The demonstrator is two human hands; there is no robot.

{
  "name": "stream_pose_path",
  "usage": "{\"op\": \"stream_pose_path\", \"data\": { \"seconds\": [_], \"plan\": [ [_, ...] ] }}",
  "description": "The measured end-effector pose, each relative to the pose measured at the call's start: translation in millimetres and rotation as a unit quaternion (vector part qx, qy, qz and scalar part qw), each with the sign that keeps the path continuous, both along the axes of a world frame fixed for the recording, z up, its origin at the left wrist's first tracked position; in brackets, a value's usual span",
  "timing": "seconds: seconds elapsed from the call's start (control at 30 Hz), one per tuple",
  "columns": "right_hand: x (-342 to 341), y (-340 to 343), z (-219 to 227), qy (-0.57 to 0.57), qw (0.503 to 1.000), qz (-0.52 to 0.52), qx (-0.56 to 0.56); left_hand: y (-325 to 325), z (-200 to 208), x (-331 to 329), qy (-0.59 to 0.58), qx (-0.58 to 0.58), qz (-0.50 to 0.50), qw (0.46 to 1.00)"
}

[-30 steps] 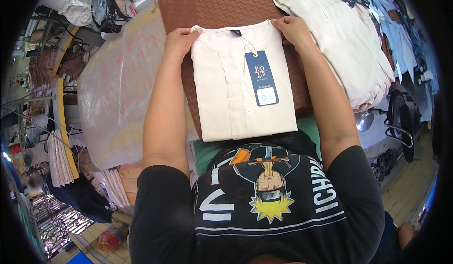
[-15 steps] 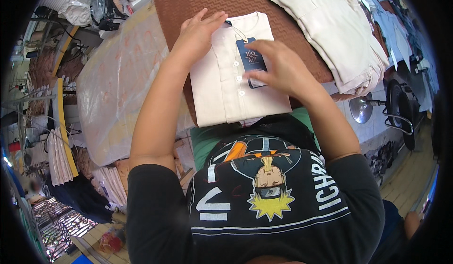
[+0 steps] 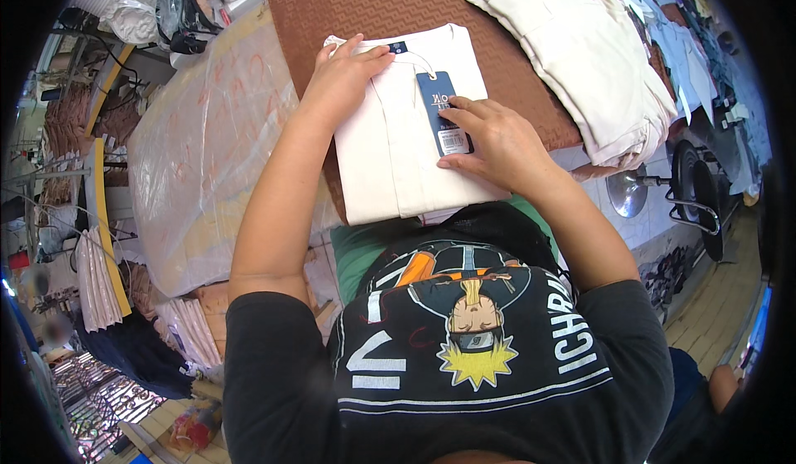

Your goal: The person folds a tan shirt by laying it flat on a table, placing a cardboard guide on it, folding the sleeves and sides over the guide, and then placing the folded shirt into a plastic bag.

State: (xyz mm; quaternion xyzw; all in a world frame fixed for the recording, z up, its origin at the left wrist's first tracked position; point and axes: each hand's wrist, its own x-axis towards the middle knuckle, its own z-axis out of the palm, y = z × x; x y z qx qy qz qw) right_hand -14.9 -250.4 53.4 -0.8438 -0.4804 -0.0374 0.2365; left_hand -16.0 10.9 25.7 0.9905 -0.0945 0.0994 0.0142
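A folded cream shirt [image 3: 373, 174] lies in front of me on the brown patterned cloth. Across its upper left part rests my left hand [image 3: 344, 82], open and flat, fingertips beside the dark neck label [image 3: 399, 48]. A navy hang tag [image 3: 438, 103] with a white barcode sticker hangs by a string from the neckline and lies on the shirt front. My right hand [image 3: 502, 140] is over the tag's right edge, fingers touching it and thumb apart near its lower end. No buttons show along the shirt front.
The brown cloth [image 3: 356, 4] covers the work surface. At the right a pile of cream garments [image 3: 572, 66] lies on it, with blue garments [image 3: 663, 49] beyond. Left of it is a plastic-wrapped bundle [image 3: 207, 157]. A round metal-and-black stool or fan-like object [image 3: 696, 190] stands at the right.
My right hand has lowered onto the tag and moved slightly down. The buttons that showed are now covered, and the neck label shows more. My left hand has shifted slightly down.
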Motion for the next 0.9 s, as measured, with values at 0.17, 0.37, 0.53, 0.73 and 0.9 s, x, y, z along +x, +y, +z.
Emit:
{"op": "stream_pose_path", "data": {
  "seconds": [0.17, 0.37, 0.53, 0.73, 0.9],
  "plan": [
    [-7, 5, 5, 0.073, 0.996, 0.041, 0.032, -1, 0, 0, 0.001, 0.005, -0.006, 1.000],
    [-10, 7, 21, 0.051, 0.998, 0.034, 0.032, 1, 7, -11, -0.016, -0.025, 0.007, 1.000],
    [-15, -18, 57, 0.057, 0.994, 0.016, 0.090, -48, 113, -81, -0.030, -0.289, -0.187, 0.938],
    [-18, -25, 78, 0.060, 0.991, 0.037, 0.118, -112, 173, -176, 0.111, -0.496, -0.532, 0.677],
    [-23, -35, 71, 0.050, 0.990, 0.040, 0.127, -141, 166, -180, 0.104, -0.503, -0.527, 0.678]
  ]
}}
